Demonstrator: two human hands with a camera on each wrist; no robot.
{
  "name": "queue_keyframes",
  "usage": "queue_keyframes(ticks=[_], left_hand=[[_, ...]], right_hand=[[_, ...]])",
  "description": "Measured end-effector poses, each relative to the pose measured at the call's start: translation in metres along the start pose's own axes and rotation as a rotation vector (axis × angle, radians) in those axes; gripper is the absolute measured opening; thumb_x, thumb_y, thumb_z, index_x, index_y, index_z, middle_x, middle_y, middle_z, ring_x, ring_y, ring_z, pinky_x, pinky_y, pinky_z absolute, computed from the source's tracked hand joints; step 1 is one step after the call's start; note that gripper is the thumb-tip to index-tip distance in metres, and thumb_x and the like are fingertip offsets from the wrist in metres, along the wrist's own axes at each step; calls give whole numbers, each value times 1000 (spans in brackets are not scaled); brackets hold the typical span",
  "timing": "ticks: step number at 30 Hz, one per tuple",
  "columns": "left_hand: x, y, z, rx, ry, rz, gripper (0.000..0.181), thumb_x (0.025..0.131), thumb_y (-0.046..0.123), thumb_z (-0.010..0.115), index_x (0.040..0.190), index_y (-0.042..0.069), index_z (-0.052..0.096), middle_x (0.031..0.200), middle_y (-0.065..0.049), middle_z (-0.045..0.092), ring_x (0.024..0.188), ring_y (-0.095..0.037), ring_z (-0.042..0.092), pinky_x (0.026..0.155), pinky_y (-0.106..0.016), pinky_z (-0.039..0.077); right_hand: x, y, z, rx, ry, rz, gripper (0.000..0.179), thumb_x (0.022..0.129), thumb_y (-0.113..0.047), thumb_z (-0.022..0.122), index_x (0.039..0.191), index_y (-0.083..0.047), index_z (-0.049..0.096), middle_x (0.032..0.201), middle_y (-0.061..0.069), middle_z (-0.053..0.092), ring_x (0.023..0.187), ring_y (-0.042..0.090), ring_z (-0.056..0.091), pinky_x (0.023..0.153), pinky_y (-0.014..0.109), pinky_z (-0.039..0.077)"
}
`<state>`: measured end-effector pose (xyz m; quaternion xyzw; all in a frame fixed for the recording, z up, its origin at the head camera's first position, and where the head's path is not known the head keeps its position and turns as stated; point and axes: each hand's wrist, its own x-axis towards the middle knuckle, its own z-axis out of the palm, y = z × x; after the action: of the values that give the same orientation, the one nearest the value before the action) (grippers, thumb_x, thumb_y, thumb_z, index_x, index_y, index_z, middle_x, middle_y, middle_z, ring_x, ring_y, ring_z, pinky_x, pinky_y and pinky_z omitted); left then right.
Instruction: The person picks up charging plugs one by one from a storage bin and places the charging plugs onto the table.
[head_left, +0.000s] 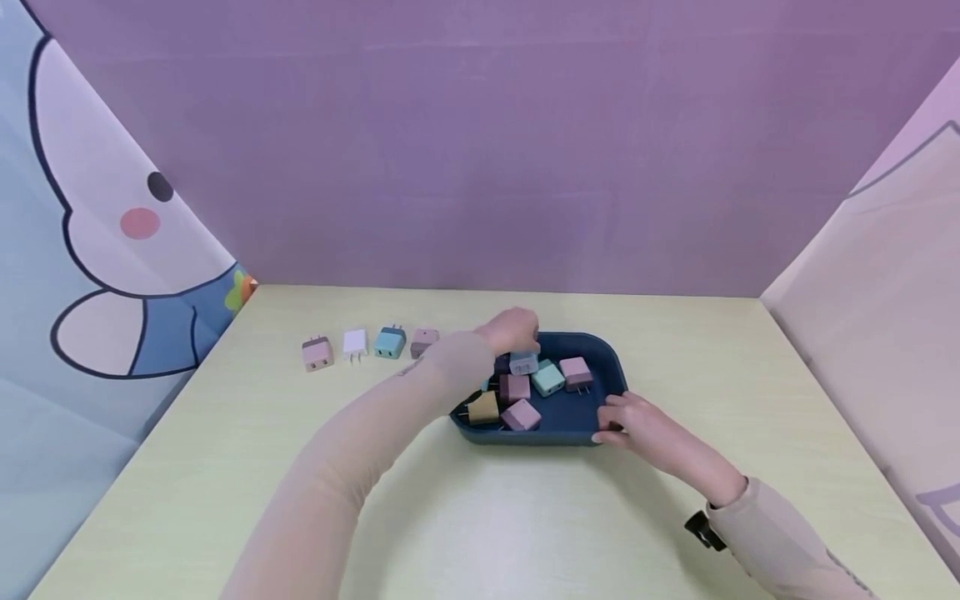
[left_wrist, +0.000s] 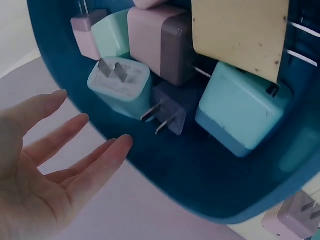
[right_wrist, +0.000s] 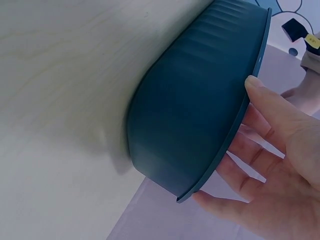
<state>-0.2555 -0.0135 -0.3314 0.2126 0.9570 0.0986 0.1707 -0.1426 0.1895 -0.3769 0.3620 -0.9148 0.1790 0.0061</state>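
Note:
A dark blue bin [head_left: 570,414] holds several charger plugs in the head view. Over its far side is my left hand [head_left: 513,331], its fingers spread and holding nothing in the left wrist view. A light blue charger plug [left_wrist: 120,86] with prongs up and a navy charger plug [left_wrist: 172,107] lie nearest those fingertips, inside the rim. A teal charger plug [left_wrist: 242,110] and a gold charger plug [head_left: 483,408] are also in the bin. My right hand [head_left: 633,425] grips the bin's near right rim, with the thumb against the rim in the right wrist view.
Left of the bin, a row on the table [head_left: 480,517] has a pink charger plug [head_left: 317,354], a white one, a blue charger plug [head_left: 389,342] and a mauve one. A purple backdrop [head_left: 480,167] stands behind; printed cloths flank the table.

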Motion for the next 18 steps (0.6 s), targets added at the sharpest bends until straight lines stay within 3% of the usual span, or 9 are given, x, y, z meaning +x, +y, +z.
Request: queue_keyframes(ticks=[3, 9, 18], left_hand=[[1, 4, 1, -7, -3, -6, 13, 86, 19, 57, 82, 7, 61, 76, -2, 58, 66, -12, 51, 62, -24, 42], [3, 7, 8, 8, -9, -36, 18, 86, 19, 57, 73, 8, 56, 68, -3, 55, 61, -12, 48, 60, -24, 40], [4, 10, 11, 41, -44, -50, 14, 88, 18, 55, 92, 6, 62, 84, -5, 61, 71, -13, 55, 67, -25, 45]], right_hand=[[0, 0, 0, 3, 4, -2, 17, 76, -16, 68, 67, -17, 54, 65, -12, 38, 62, 6, 34, 55, 19, 32], [-1, 1, 2, -1, 12, -10, 16, 76, -16, 68, 67, -17, 54, 66, -12, 38, 62, 6, 34, 55, 19, 32], [0, 2, 2, -6, 17, -17, 18, 76, -15, 68, 66, -17, 53, 65, -12, 37, 61, 6, 34, 55, 20, 31]])
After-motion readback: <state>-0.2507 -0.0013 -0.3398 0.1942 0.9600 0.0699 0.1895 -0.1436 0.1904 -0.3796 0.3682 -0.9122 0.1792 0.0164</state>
